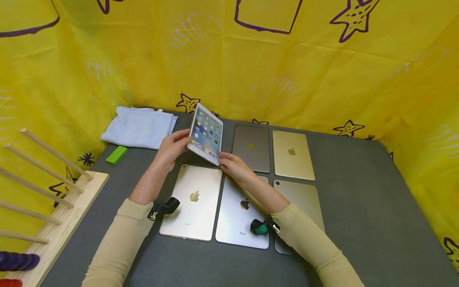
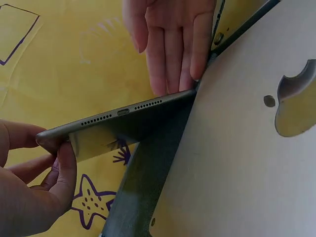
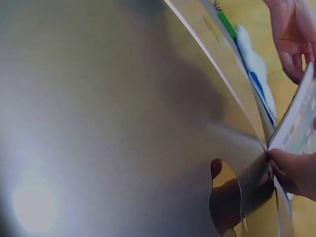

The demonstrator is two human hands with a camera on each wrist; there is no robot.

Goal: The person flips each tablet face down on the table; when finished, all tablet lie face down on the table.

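Note:
A small tablet [image 1: 206,133] with a lit screen of app icons is tilted up above the table. My left hand [image 1: 171,149] pinches its lower left corner between thumb and fingers, as the left wrist view shows. The fingers of my right hand [image 1: 237,167] reach the lower right corner; in the left wrist view they lie straight against it, the thumb apart. The tablet's port edge [image 2: 123,112] faces that camera. Below my hands lie a pale gold tablet [image 1: 190,217] and a silver tablet [image 1: 240,223], both face down. My right forearm covers part of the silver one.
Face down to the right are a dark grey tablet [image 1: 251,149], a gold tablet [image 1: 294,155] and a greyish tablet [image 1: 301,199]. A folded blue cloth [image 1: 140,127] and a green block [image 1: 116,155] sit back left. A wooden peg rack [image 1: 71,215] stands at left.

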